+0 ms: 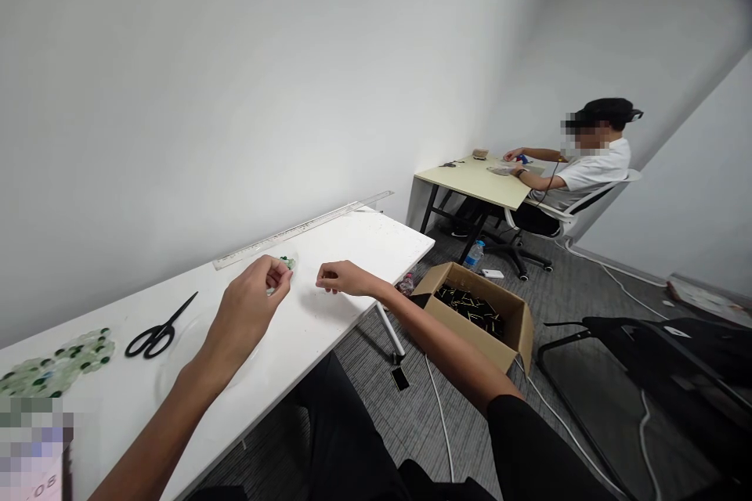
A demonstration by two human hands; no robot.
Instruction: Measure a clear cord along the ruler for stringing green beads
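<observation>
Over the white table (376, 239), my left hand (254, 291) has its fingers pinched together; what they hold, if anything, is too small to make out. A few green beads (287, 261) show just behind its fingertips. To its right, my right hand (345, 279) is also closed in a pinch, apart from the left one, its contents too small to tell. Black scissors (158, 335) lie left of my left hand. Farther left is a flat patch of green and clear beads (64, 364). Under my left forearm, a clear round dish (170, 376) is partly hidden.
A clear ruler (299, 228) lies along the wall. On the floor at right stands a cardboard box (517, 321) of black pieces, with a phone (400, 379) near it. A person (599, 168) sits at another table (475, 182). A black chair (663, 352) is at right.
</observation>
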